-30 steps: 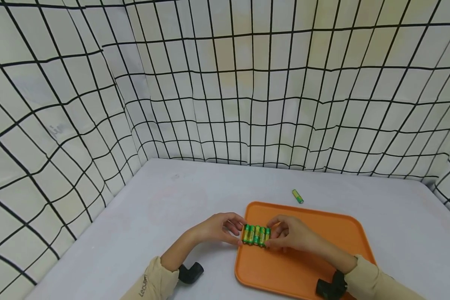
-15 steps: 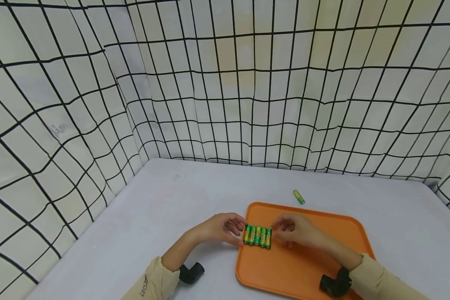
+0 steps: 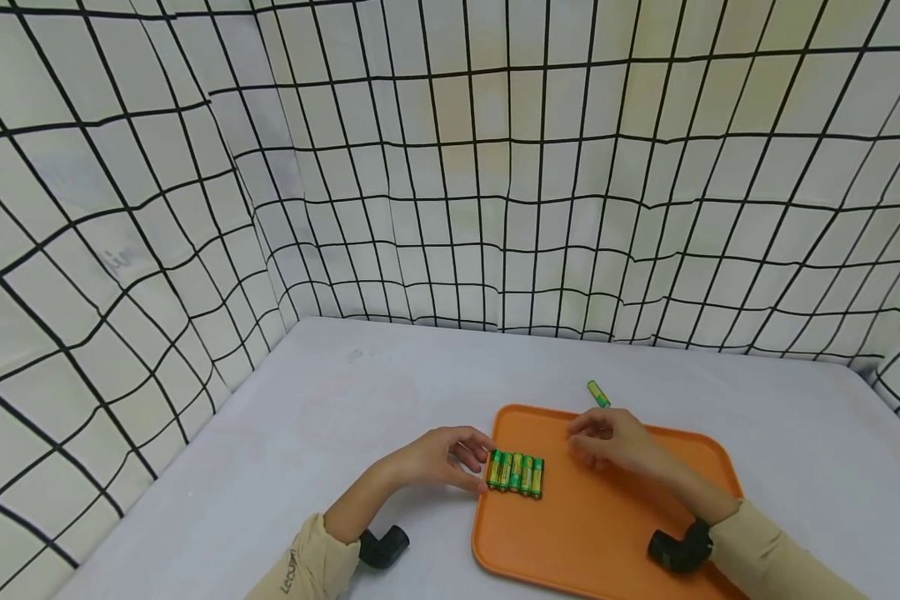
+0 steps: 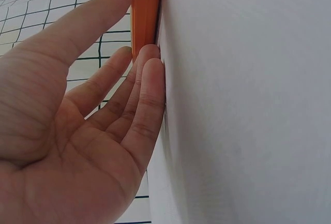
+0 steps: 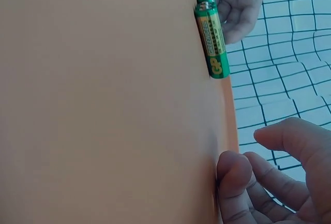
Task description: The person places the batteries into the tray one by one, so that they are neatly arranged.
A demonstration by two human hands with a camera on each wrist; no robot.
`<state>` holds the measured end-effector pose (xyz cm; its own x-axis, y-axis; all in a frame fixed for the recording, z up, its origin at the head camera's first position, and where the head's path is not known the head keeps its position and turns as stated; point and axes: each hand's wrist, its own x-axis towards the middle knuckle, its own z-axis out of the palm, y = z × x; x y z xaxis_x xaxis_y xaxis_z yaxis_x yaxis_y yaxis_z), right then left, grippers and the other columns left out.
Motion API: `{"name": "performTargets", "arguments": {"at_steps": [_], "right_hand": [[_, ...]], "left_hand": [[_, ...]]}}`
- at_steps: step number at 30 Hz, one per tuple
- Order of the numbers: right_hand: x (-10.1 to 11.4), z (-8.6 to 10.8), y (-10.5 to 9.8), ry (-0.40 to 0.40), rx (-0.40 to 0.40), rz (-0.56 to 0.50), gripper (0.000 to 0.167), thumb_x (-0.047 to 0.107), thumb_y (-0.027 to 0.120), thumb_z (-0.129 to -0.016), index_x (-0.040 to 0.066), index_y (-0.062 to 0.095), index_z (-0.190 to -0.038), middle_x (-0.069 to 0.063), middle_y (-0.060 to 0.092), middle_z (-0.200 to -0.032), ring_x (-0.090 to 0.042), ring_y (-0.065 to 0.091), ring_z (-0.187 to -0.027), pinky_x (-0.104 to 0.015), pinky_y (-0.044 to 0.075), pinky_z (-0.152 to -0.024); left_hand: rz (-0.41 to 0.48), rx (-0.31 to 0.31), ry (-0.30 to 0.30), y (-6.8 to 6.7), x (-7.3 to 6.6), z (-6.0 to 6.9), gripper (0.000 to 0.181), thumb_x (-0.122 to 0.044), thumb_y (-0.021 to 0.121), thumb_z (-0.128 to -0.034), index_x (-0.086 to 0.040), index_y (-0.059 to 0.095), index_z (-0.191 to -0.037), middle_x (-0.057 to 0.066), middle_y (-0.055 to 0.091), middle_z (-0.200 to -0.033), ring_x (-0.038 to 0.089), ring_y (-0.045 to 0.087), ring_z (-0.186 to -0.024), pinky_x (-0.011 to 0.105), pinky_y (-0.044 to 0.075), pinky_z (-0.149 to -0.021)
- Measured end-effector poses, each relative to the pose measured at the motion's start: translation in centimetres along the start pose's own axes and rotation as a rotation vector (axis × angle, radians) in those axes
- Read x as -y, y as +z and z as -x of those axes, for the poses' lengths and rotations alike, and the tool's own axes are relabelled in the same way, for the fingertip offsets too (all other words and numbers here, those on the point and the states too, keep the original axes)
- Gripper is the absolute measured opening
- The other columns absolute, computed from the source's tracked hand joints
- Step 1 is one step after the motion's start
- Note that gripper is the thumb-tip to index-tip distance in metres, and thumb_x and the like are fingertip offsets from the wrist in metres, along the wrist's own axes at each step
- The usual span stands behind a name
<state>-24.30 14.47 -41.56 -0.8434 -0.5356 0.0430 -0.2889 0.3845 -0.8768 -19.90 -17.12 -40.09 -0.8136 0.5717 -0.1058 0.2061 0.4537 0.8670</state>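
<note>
Several green-and-yellow batteries [image 3: 516, 474] lie side by side in a row on the orange tray [image 3: 555, 533], near its left edge. My left hand [image 3: 446, 460] stays at that edge, thumb and fingertips at the left end of the row. In the left wrist view its fingers [image 4: 150, 94] are loosely bent beside the tray's side wall [image 4: 146, 14]. Over the tray's upper part is my right hand [image 3: 618, 442], holding nothing, thumb apart from the bent fingers in the right wrist view. A single battery [image 3: 598, 393] lies on the table just beyond the tray, above the right hand.
The white table [image 3: 390, 375] extends around the tray. Black grid netting [image 3: 502, 200] over white cloth walls the back and sides. Dark wrist-worn devices [image 3: 382, 547] sit below each wrist; the right one [image 3: 681, 547] is over the tray.
My right hand has left the right end of the battery row and moved right and away from me, toward the single battery. The left hand and the row have stayed put.
</note>
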Motion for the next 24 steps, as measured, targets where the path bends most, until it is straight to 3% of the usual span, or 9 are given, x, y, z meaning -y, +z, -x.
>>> {"name": "performTargets", "arguments": {"at_steps": [6, 17, 24], "right_hand": [[0.0, -0.2, -0.6, -0.013, -0.041, -0.005, 0.029, 0.012, 0.065, -0.094, -0.01, 0.061, -0.112, -0.014, 0.067, -0.087, -0.015, 0.059, -0.061, -0.03, 0.053, -0.055], [0.0, -0.7, -1.5, 0.053, -0.197, -0.034, 0.032, 0.016, 0.067, -0.093, -0.009, 0.062, -0.113, -0.014, 0.066, -0.092, -0.018, 0.061, -0.065, -0.03, 0.052, -0.055], [-0.6, -0.9, -2.0, 0.045, -0.264, -0.064, 0.031, 0.012, 0.066, -0.093, -0.012, 0.061, -0.113, -0.016, 0.068, -0.086, -0.014, 0.063, -0.066, -0.028, 0.054, -0.06]], "left_hand": [[-0.003, -0.002, -0.001, -0.1, 0.0, 0.0, 0.047, -0.008, 0.079, -0.0811, -0.002, 0.06, -0.124, 0.009, 0.062, -0.108, 0.019, 0.061, -0.097, 0.018, 0.05, -0.078], [0.005, 0.0, 0.017, -0.1, 0.0, 0.0, 0.047, -0.007, 0.079, -0.0812, 0.0, 0.06, -0.124, 0.011, 0.062, -0.109, 0.02, 0.061, -0.098, 0.019, 0.05, -0.079], [0.015, 0.006, 0.019, -0.1, 0.1, 0.0, 0.047, -0.006, 0.078, -0.0811, 0.0, 0.059, -0.124, 0.01, 0.062, -0.108, 0.019, 0.061, -0.097, 0.019, 0.05, -0.078]]}}
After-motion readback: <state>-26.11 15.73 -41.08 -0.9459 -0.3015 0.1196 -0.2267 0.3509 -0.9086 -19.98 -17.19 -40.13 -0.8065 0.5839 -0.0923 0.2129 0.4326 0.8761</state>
